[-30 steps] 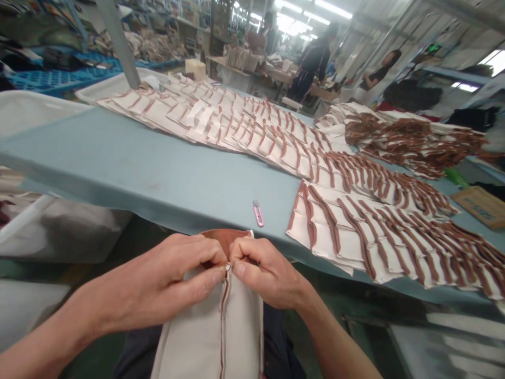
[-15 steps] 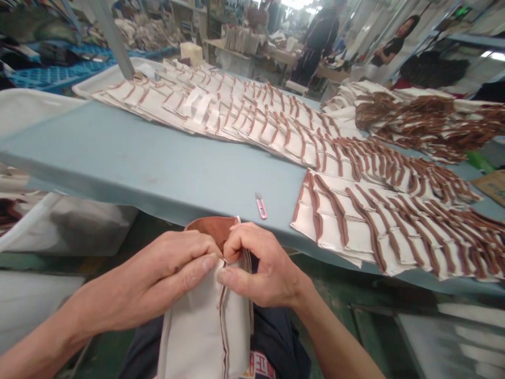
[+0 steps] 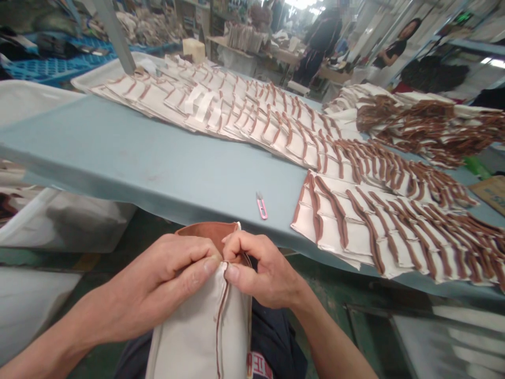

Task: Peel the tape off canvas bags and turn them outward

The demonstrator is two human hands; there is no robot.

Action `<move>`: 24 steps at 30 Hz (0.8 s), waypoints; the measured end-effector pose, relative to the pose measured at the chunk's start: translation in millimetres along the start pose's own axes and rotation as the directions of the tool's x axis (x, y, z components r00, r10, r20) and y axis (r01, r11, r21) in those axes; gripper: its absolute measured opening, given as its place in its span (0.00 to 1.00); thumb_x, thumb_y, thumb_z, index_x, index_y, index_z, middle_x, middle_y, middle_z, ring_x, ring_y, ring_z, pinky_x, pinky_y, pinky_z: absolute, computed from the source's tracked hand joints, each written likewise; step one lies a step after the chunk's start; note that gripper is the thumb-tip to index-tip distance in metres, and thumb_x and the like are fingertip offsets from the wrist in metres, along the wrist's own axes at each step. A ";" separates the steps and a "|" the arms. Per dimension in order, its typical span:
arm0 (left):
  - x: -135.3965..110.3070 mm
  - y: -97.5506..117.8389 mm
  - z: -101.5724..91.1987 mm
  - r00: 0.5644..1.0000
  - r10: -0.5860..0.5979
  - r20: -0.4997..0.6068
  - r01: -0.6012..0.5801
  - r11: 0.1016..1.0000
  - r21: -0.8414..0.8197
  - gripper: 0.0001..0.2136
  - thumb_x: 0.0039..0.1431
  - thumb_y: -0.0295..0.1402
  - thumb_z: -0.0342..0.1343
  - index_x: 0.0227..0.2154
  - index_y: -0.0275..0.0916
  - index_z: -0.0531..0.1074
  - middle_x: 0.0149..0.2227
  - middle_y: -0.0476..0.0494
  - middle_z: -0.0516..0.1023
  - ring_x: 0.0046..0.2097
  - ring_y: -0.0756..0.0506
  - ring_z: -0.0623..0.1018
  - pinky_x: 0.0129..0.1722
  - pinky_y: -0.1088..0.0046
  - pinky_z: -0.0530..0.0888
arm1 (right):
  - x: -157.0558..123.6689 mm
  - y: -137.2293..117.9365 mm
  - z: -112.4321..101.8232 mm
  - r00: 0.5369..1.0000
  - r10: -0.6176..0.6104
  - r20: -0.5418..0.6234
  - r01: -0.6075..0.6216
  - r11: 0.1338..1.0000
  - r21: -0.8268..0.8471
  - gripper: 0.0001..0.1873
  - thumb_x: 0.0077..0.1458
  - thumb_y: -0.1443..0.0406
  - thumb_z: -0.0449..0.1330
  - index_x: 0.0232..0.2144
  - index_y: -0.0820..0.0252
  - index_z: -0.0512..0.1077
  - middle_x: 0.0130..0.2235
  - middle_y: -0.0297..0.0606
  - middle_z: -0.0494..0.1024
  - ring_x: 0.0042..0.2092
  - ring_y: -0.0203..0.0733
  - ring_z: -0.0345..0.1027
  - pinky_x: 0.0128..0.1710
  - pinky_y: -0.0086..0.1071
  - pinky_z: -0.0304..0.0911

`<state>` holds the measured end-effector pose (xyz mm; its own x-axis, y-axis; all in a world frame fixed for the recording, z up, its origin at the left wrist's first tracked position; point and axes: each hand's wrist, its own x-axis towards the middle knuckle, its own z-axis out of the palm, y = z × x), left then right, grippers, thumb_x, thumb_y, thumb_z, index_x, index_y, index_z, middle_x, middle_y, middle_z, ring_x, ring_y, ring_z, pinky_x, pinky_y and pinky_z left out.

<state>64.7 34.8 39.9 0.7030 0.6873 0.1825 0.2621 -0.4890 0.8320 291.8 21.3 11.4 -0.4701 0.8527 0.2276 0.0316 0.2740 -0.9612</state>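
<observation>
A cream canvas bag piece [image 3: 197, 337] with brown trim and a brown lining at its top lies in my lap. My left hand [image 3: 161, 284] and my right hand [image 3: 260, 273] both pinch its top edge, thumbs and fingers pressed together where the brown seam meets the rim. A small pink thread snipper [image 3: 261, 206] lies on the light blue table [image 3: 138, 163] just beyond my hands. Overlapping rows of the same cream pieces with brown straps [image 3: 374, 221] cover the table's right and far side.
White bins [image 3: 27, 105] stand at the left, beside and below the table. More stacked pieces [image 3: 426, 126] lie at the far right. People [image 3: 323, 42] stand at tables in the background. A cardboard piece [image 3: 491, 192] sits at the right edge.
My hands have shifted slightly along the bag's top edge and the fabric has been pulled a little lower. The camera view has tilted down somewhat.
</observation>
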 end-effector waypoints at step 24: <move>2.0 -16.9 -2.3 0.958 -0.236 0.162 0.283 0.868 -0.408 0.22 0.71 0.49 0.60 0.26 0.40 0.67 0.25 0.56 0.61 0.28 0.52 0.59 0.26 0.77 0.58 | 17.3 -15.5 -8.4 0.977 0.126 0.173 -0.104 0.986 -0.132 0.14 0.66 0.61 0.61 0.28 0.55 0.65 0.27 0.25 0.66 0.29 0.35 0.57 0.32 0.30 0.57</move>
<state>60.2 45.6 27.4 0.7189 0.6869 -0.1065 0.1569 -0.0112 0.9875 290.6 35.5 31.6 -0.6076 0.7907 0.0742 0.1964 0.2401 -0.9507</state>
